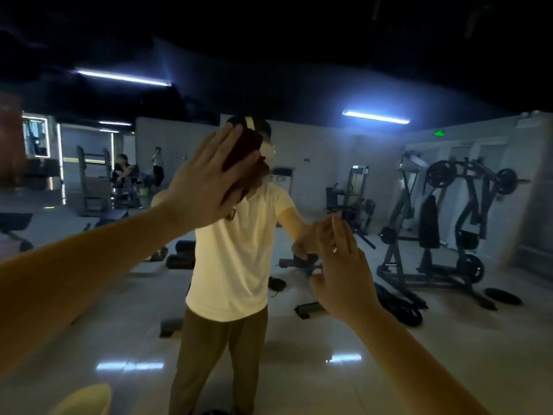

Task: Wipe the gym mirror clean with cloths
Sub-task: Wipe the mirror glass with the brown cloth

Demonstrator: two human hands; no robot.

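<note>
A soft dark-red cloth [246,152], judged light, limp and best held under the palm, is pressed onto the glass gym mirror [404,339] by the spread left hand [203,181].

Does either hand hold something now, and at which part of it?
The left hand presses a dark red cloth flat on the mirror, straight fingers over its left side, no grip. The right hand holds nothing visible.
</note>
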